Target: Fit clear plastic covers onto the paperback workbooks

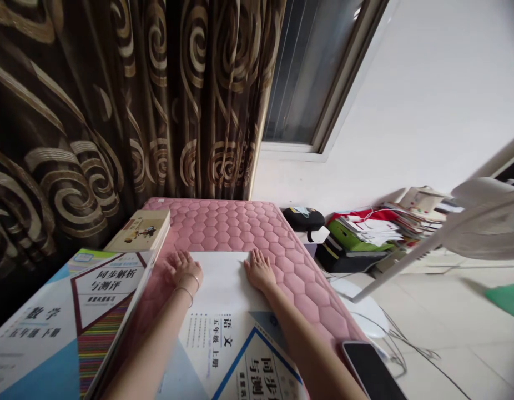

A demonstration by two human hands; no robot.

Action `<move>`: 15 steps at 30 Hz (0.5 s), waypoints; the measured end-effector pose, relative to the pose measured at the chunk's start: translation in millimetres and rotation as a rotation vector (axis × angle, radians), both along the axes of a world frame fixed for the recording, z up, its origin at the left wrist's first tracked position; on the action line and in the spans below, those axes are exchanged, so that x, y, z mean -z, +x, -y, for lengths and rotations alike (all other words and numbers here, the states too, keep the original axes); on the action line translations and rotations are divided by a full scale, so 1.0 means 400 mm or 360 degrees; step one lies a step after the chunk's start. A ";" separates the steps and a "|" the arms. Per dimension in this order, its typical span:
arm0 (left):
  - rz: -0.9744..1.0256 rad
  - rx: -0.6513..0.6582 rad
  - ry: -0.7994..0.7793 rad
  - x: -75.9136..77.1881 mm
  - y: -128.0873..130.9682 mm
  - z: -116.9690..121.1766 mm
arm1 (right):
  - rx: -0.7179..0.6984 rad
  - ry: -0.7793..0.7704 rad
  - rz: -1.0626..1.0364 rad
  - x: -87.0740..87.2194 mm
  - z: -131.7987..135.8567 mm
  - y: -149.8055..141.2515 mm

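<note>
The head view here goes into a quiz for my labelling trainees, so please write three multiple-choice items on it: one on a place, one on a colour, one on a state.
1. Where does the phone lie?
A. on the pink mat's near right edge
B. on the book stack
C. on the floor by the fan

2. What colour is the quilted mat?
A. green
B. pink
C. grey

3. How do the two hands rest on the workbook?
A. clenched in fists
B. pinching a page
C. flat, palms down

Answers:
1 A, the dark phone sits at the mat's right edge, near the camera.
2 B, the hexagon quilting is pink.
3 C, the left hand and the right hand lie open at the workbook's far corners, gripping nothing.
</note>
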State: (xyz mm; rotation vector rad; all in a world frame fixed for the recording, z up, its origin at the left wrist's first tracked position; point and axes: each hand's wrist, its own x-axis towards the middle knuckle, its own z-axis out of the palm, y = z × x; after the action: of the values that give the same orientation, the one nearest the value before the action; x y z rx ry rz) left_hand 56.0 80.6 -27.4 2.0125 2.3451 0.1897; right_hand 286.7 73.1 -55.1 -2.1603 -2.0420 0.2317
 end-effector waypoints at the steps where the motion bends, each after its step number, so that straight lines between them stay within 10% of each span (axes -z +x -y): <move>1: -0.0004 0.0059 0.0021 -0.002 0.029 0.003 | 0.0003 -0.0001 0.0004 0.001 0.000 -0.002; 8: 0.0120 0.0771 -0.0048 0.036 0.217 0.019 | -0.0007 0.0031 0.0024 -0.001 0.004 -0.005; 15: 0.0069 0.0551 -0.0068 0.049 0.086 -0.006 | 0.0026 -0.0033 -0.0020 -0.021 0.006 -0.005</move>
State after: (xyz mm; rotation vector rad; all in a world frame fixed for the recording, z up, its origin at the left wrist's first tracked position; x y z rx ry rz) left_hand 90.2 83.1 -47.1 2.3217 1.9170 0.1644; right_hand 284.8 70.7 -46.9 -2.1810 -2.0232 0.2650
